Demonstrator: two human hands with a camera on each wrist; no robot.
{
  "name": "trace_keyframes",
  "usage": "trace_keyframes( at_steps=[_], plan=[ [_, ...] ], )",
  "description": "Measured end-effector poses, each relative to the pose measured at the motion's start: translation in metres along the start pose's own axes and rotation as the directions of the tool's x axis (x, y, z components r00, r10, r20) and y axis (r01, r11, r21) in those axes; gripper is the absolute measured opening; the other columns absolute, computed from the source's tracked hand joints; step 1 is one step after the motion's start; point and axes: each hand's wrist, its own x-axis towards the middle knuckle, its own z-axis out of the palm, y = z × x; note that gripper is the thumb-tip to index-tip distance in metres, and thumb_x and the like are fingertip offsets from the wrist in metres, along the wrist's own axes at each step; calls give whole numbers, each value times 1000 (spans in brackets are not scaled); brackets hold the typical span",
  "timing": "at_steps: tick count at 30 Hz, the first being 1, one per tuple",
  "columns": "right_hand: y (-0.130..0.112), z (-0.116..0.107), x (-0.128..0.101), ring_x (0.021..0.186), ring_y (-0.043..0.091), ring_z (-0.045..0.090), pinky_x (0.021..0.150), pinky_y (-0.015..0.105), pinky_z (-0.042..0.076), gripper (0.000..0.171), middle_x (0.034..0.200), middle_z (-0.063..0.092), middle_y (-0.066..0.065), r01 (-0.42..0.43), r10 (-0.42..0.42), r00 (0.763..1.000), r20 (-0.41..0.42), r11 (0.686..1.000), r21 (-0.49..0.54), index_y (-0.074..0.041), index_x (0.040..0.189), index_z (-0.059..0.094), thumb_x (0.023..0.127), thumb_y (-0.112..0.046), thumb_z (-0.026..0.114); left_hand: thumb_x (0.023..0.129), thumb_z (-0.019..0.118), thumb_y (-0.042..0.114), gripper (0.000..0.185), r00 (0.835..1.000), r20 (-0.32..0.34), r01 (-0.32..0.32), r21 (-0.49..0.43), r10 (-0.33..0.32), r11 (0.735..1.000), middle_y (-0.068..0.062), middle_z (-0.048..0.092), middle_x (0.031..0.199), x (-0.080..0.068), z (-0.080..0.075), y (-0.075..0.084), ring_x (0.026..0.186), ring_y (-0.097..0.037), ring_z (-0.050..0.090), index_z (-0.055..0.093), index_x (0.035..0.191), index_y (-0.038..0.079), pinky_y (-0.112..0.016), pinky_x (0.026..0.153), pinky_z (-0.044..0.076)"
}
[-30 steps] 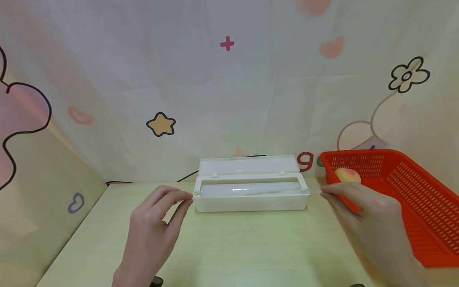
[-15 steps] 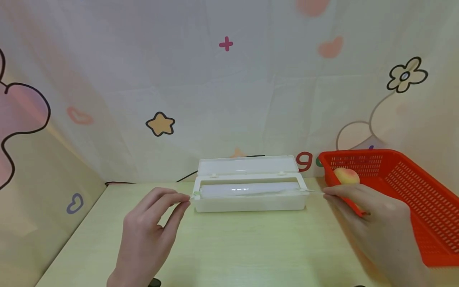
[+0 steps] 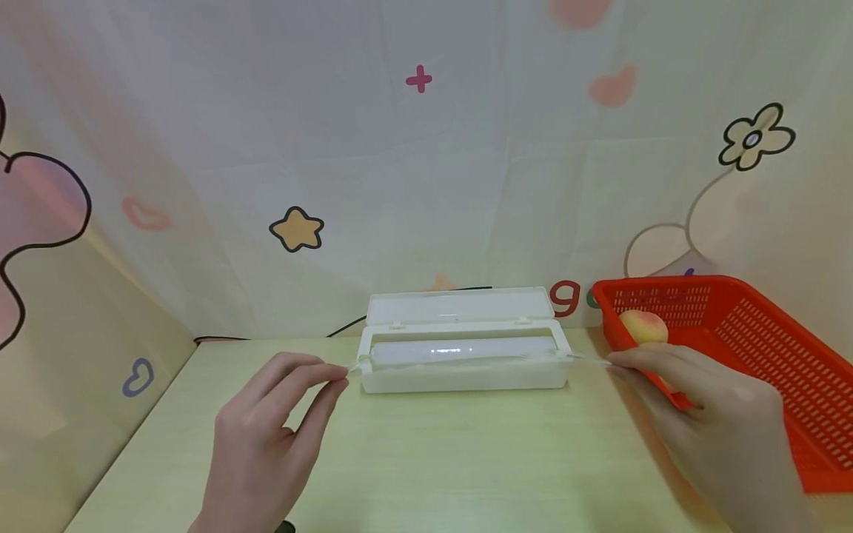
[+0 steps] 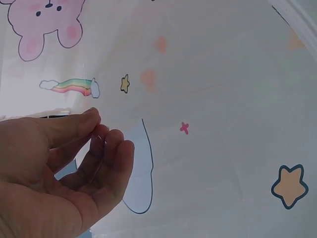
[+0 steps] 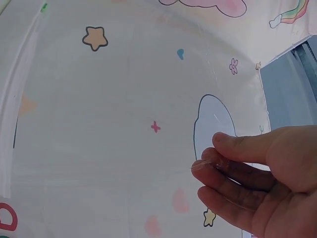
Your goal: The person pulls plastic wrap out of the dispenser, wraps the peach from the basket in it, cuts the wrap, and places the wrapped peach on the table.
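Note:
In the head view a white cling film dispenser [image 3: 466,381] lies lengthwise on the table, its lid [image 3: 460,307] tipped back. Inside is a whitish roll of film [image 3: 460,350]. Clear cling film [image 3: 589,360] crosses the front rim and stretches beyond both ends of the dispenser. My left hand [image 3: 266,433] pinches the left corner between thumb and fingertips. On the other side my right hand [image 3: 720,422] pinches the right corner, beside the red basket. In the right wrist view a bit of clear film [image 5: 200,165] shows at the fingertips.
A red plastic basket [image 3: 793,337] stands at the right, with a yellow-pink peach [image 3: 643,326] in its left end. A cloth printed with cartoon shapes [image 3: 426,192] hangs behind the table [image 3: 460,459]. A small dark object [image 3: 286,526] shows at the bottom edge.
Both hands have drawn slightly apart and towards me, still pinching the film. More film shows between the dispenser's ends and the fingertips. The dispenser has stayed put.

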Motion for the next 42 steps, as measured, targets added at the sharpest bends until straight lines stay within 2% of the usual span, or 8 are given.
trace_keyframes(
  at_steps=[4, 8, 17, 29, 33, 38, 40, 42],
  plan=[
    [0, -2, -1, 94, 34, 73, 95, 3, 31, 37, 102, 77, 12, 8, -8, 1000, 0, 1000, -21, -4, 107, 79, 71, 3, 85, 94, 75, 13, 6, 1000, -11, -13, 3, 13, 1000, 3, 69, 94, 0, -1, 1, 80, -12, 64, 79, 97, 11, -15, 73, 48],
    [-1, -3, -3, 93, 35, 73, 94, 2, 31, 28, 102, 77, 12, 11, -11, 1000, -5, 1000, -23, -4, 106, 80, 84, -20, 72, 103, 63, 32, 27, 1000, -13, -15, 13, 15, 1000, 4, 68, 92, -1, -3, 4, 79, -11, 63, 79, 97, 11, -15, 74, 48],
    [-2, -8, -5, 92, 38, 73, 95, 3, 30, 73, 97, 77, 8, 41, -42, 999, -21, 998, -48, -9, 100, 81, 95, -68, 39, 106, 57, 42, 39, 997, -58, -55, 64, 59, 996, 7, 67, 89, -2, -5, 7, 75, -7, 62, 78, 90, 13, -16, 67, 47],
    [3, -12, -15, 79, 28, 72, 90, -1, 29, 71, 93, 77, 4, 39, -34, 998, 52, 995, -94, -14, 98, 81, 96, -68, 35, 107, 56, 36, 32, 993, 64, -93, -26, 94, 995, 8, 67, 91, -5, -15, 11, 78, -5, 61, 75, 92, 15, -15, 68, 48],
    [5, -15, -23, 82, 27, 73, 89, -1, 30, 23, 94, 77, 1, 11, -1, 994, 114, 996, -88, -17, 99, 81, 82, -32, 86, 107, 56, 35, 30, 988, 110, -101, -51, 106, 994, 9, 66, 90, -7, -17, 11, 78, -3, 60, 74, 92, 16, -14, 69, 47],
    [11, -16, -28, 82, 22, 72, 86, -2, 32, 28, 95, 76, -5, 10, 9, 982, 187, 995, -104, -20, 100, 80, 75, -25, 91, 108, 53, 37, 32, 977, 176, -110, -64, 120, 992, 11, 64, 92, -9, -17, 10, 79, -1, 61, 72, 93, 17, -13, 73, 49],
    [12, -16, -29, 82, 21, 71, 84, 8, 46, 28, 96, 75, -6, -7, 33, 974, 224, 993, -118, -21, 100, 80, 75, -26, 91, 108, 52, 37, 32, 973, 191, -120, -70, 131, 990, 12, 64, 92, -10, -18, 9, 80, 0, 62, 72, 93, 18, -13, 74, 50],
    [12, -15, -30, 81, 20, 70, 80, 22, 56, 49, 95, 75, -5, -29, 65, 965, 255, 990, -140, -20, 100, 81, 56, -6, 99, 109, 50, 37, 32, 968, 207, -128, -76, 141, 989, 13, 63, 93, -11, -17, 7, 79, 1, 62, 71, 94, 19, -13, 74, 49]
  ],
)
